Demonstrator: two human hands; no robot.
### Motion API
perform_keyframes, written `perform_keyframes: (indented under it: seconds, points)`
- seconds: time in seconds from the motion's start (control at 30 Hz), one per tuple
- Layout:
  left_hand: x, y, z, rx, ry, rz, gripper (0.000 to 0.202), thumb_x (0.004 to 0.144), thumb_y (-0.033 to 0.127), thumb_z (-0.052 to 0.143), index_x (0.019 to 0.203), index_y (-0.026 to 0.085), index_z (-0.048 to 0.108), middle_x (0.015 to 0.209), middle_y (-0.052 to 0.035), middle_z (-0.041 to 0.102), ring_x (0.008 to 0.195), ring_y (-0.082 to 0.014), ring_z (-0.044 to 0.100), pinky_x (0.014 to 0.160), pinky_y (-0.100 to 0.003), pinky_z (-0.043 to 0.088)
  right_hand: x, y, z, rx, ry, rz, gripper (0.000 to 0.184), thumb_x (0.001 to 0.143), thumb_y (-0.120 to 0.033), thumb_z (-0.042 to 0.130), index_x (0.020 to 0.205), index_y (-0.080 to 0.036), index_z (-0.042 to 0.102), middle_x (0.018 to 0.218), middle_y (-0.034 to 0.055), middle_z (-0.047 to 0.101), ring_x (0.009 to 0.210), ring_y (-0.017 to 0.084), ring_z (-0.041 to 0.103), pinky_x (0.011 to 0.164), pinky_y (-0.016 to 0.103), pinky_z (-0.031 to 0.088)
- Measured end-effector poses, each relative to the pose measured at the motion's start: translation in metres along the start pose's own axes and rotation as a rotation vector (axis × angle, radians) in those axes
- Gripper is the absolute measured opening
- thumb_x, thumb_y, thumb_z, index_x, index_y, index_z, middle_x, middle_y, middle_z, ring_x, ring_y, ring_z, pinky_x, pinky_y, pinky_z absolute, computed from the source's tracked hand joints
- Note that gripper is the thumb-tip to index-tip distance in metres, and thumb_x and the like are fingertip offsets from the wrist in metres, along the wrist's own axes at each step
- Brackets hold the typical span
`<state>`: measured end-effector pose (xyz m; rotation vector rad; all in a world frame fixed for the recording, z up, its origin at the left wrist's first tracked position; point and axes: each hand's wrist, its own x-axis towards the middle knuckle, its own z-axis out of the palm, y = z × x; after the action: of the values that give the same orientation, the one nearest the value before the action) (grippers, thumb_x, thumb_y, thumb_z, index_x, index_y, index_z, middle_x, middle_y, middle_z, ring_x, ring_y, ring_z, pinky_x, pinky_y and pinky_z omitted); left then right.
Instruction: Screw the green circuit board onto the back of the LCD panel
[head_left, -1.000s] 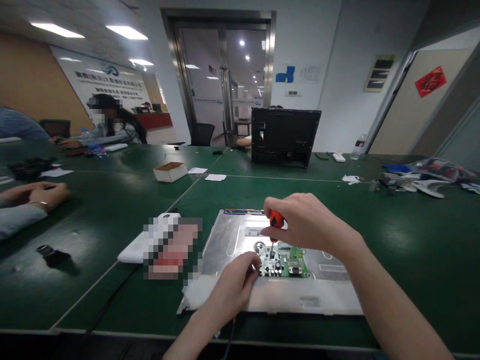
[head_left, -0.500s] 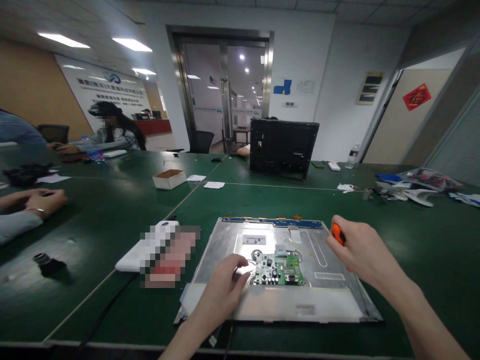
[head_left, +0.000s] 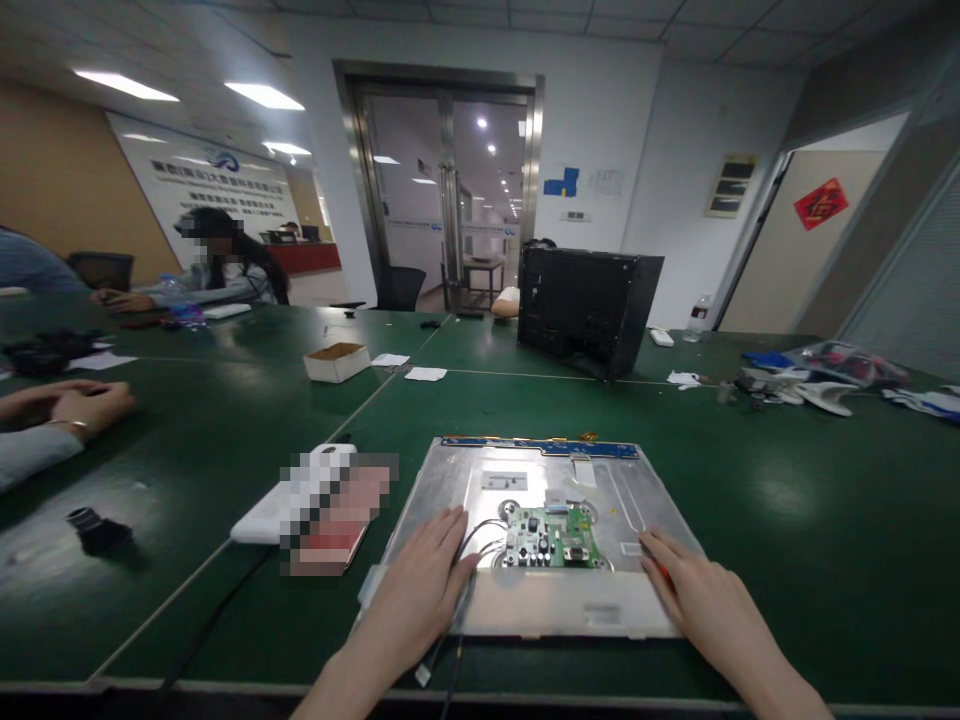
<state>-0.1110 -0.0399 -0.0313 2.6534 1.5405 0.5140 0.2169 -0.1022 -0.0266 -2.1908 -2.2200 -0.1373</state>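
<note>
A silver display panel (head_left: 442, 480) lies flat on the table before me, its back facing up. On its middle sits a green circuit board (head_left: 555, 535); a blue strip board (head_left: 540, 447) runs along the far edge. My left hand (head_left: 420, 575) rests on the panel's left part, fingers stretched out, with dark thin cables (head_left: 486, 535) beside the thumb. At the right edge my right hand (head_left: 701, 590) is closed around an orange-handled screwdriver (head_left: 664, 571), mostly hidden by the fingers; its tip does not show.
A white device (head_left: 274, 508) and a partly blurred reddish item (head_left: 334, 545) lie left of the panel. Farther back are an open box (head_left: 337, 363) and a black monitor housing (head_left: 577, 310). Other people's hands (head_left: 86, 408) are at left, with a small black part (head_left: 97, 530) nearer.
My right hand has come down from the panel's far right corner to its near right edge with the screwdriver. My left hand has flattened and shifted left. The black housing has turned and moved right.
</note>
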Motion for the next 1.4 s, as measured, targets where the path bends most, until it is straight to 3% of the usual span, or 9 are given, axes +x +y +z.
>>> perform_keyframes:
  seconds: [0.23, 0.5, 0.77, 0.93, 1.0, 1.2, 1.4]
  points:
    - [0.0, -0.004, 0.0, 0.034, -0.031, -0.005, 0.049, 0.095, 0.039, 0.033, 0.133, 0.011, 0.048, 0.136, -0.0129, 0.051, 0.125, -0.0269, 0.048, 0.104, -0.045, 0.041, 0.008, -0.011, 0.001, -0.082, -0.003, 0.007, 0.039, 0.096, -0.024, 0.029, 0.121, -0.02, 0.059, 0.127, 0.0141, 0.059, 0.079, 0.021, 0.07, 0.061, 0.029, 0.054]
    - [0.001, -0.02, -0.003, -0.025, -0.005, -0.036, 0.047, 0.094, 0.039, 0.036, 0.131, 0.014, 0.049, 0.135, -0.0123, 0.051, 0.125, -0.0269, 0.048, 0.104, -0.046, 0.039, 0.019, -0.027, 0.003, -0.091, -0.005, -0.01, 0.041, 0.094, -0.016, 0.031, 0.127, -0.015, 0.054, 0.128, 0.0202, 0.056, 0.08, 0.025, 0.07, 0.064, 0.036, 0.054]
    - [0.008, -0.017, -0.018, -0.069, -0.05, -0.08, 0.041, 0.092, 0.032, 0.039, 0.125, 0.014, 0.055, 0.13, -0.0141, 0.056, 0.121, -0.0282, 0.051, 0.103, -0.046, 0.039, 0.024, -0.031, 0.004, -0.056, 0.009, -0.026, 0.039, 0.094, -0.014, 0.03, 0.124, -0.011, 0.055, 0.126, 0.0229, 0.057, 0.079, 0.026, 0.07, 0.064, 0.037, 0.053]
    - [0.033, -0.001, -0.034, 0.048, -0.157, -0.119, 0.03, 0.091, 0.02, 0.038, 0.105, 0.013, 0.064, 0.109, -0.0145, 0.067, 0.102, -0.0283, 0.062, 0.09, -0.042, 0.047, 0.024, -0.032, 0.005, -0.079, 0.01, -0.023, 0.038, 0.093, -0.012, 0.031, 0.122, -0.013, 0.056, 0.126, 0.0217, 0.057, 0.077, 0.024, 0.07, 0.063, 0.034, 0.053]
    - [0.047, 0.004, -0.036, 0.07, -0.166, -0.117, 0.028, 0.09, 0.018, 0.04, 0.106, 0.012, 0.062, 0.106, -0.0144, 0.067, 0.101, -0.0286, 0.061, 0.088, -0.041, 0.046, 0.024, -0.033, 0.004, -0.102, 0.004, -0.025, 0.039, 0.093, -0.011, 0.029, 0.122, -0.012, 0.056, 0.127, 0.0216, 0.056, 0.077, 0.024, 0.07, 0.062, 0.033, 0.052]
    - [0.089, 0.002, -0.028, 0.049, -0.154, -0.118, 0.026, 0.085, 0.013, 0.048, 0.107, 0.014, 0.059, 0.108, -0.0124, 0.067, 0.102, -0.0261, 0.061, 0.084, -0.033, 0.044, 0.024, -0.04, -0.002, -0.091, -0.025, 0.0, 0.042, 0.091, -0.009, 0.028, 0.123, -0.012, 0.055, 0.127, 0.0239, 0.055, 0.075, 0.025, 0.07, 0.06, 0.035, 0.053]
    - [0.117, -0.005, -0.021, 0.041, -0.203, -0.103, 0.021, 0.08, 0.017, 0.055, 0.099, 0.016, 0.062, 0.091, -0.009, 0.07, 0.09, -0.0239, 0.064, 0.074, -0.028, 0.043, 0.025, -0.046, -0.004, -0.077, -0.029, 0.016, 0.042, 0.091, -0.009, 0.029, 0.123, -0.013, 0.056, 0.124, 0.0254, 0.057, 0.076, 0.026, 0.07, 0.059, 0.035, 0.053]
